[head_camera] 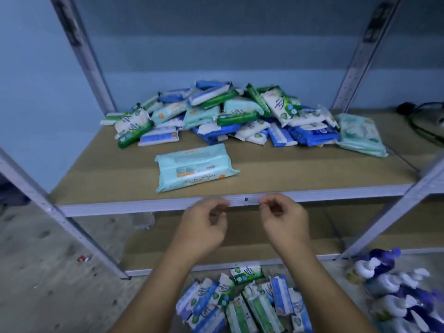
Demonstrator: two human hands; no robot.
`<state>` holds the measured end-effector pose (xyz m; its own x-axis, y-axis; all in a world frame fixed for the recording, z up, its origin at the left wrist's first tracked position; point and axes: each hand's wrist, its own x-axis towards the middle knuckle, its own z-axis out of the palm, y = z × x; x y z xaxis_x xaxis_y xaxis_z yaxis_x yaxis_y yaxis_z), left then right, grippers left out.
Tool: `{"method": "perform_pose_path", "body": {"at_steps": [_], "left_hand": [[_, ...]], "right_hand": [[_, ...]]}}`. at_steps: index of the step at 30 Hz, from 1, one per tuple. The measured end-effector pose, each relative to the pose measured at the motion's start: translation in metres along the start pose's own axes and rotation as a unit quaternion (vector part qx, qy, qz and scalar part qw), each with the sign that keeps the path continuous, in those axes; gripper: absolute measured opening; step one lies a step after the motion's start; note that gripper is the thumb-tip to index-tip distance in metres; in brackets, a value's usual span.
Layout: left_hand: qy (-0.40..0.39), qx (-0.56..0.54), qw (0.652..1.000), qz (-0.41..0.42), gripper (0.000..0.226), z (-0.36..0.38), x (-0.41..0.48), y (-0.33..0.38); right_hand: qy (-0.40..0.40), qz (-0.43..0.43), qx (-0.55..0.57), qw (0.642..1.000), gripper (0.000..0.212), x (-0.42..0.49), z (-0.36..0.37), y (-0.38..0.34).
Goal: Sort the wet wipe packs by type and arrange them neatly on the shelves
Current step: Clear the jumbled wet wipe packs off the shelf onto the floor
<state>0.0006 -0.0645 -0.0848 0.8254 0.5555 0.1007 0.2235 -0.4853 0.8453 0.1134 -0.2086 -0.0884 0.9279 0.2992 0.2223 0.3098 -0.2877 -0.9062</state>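
- Shelving unit of grey metal uprights (79,42) and brown board decks; I see the upper shelf (300,174) carrying a loose heap of wet wipe packs (223,114) toward its back, mixing green, blue, white and pale teal wrappers.
- One pale teal pack (195,167) lies flat and apart from the heap, near the front edge, label side up and reversed to my view.
- Another large teal pack (360,134) rests at the heap's right end.
- Bare board is open left of the lone pack and along the front rail (144,207).
- Lower shelf (240,246) shows bare board.
- More packs (240,306) lie in a floor pile below; pump bottles (389,282) stand to their right.
- My left hand (201,227) and right hand (283,219) hover before the rail, fingers curled loosely, gripping nothing.
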Motion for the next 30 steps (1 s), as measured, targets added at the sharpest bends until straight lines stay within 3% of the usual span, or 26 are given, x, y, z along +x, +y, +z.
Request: {"method": "perform_pose_path", "body": {"at_steps": [5,8,12,14,17,22,26,30], "left_hand": [[0.060,0.016,0.995,0.082,0.026,-0.056,0.028,0.043],[0.078,0.125,0.982,0.116,0.023,-0.076,0.056,0.034],[-0.012,0.330,0.941,0.071,0.087,-0.083,0.093,0.002],[-0.024,0.382,0.922,0.059,0.099,-0.078,0.104,-0.011],[0.020,0.397,0.916,0.061,0.100,-0.073,0.118,-0.023],[0.080,0.381,0.918,0.076,0.100,-0.065,0.128,-0.038],[0.091,0.373,0.920,0.079,0.100,-0.065,0.131,-0.043],[0.107,0.365,0.921,0.088,0.098,-0.064,0.132,-0.044]], "right_hand": [[-0.016,-0.070,0.003,0.997,0.018,0.039,-0.016,-0.060],[-0.065,-0.072,-0.045,0.994,0.019,0.069,-0.013,-0.072],[-0.105,-0.117,-0.135,0.978,0.031,0.109,-0.001,-0.086],[-0.105,-0.151,-0.182,0.966,0.042,0.133,0.009,-0.091],[-0.104,-0.147,-0.228,0.957,0.059,0.176,0.031,-0.097],[-0.158,-0.044,-0.349,0.923,0.073,0.235,0.067,-0.107],[-0.176,-0.013,-0.395,0.901,0.056,0.259,0.094,-0.117],[-0.181,-0.056,-0.476,0.859,0.041,0.272,0.116,-0.127]]}}
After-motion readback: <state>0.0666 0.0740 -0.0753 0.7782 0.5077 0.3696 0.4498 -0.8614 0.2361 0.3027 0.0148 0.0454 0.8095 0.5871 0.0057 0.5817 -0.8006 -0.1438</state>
